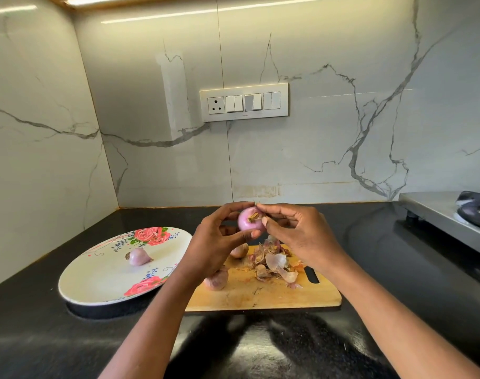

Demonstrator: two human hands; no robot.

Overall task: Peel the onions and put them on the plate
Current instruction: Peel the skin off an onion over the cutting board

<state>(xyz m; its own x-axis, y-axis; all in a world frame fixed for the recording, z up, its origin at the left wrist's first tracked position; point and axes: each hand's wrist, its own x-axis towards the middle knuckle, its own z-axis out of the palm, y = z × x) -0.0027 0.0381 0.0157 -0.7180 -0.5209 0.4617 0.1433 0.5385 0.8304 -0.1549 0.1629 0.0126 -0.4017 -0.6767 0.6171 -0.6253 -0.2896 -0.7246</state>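
A peeled pink onion (247,221) is held in the air above the wooden cutting board (274,295). My left hand (215,243) grips it from the left with thumb and fingers. My right hand (293,231) pinches the onion's top end, where a dry stem tip sticks out. One peeled onion (138,256) lies on the white plate with red roses (96,280) at the left. Two unpeeled onions (217,279) (239,250) lie on the board, partly hidden by my left hand. A heap of onion skins (274,265) lies on the board under my right hand.
The black counter (55,337) runs to marble walls at the back and left. A steel stove (452,217) stands at the right. A switch panel (244,102) is on the back wall.
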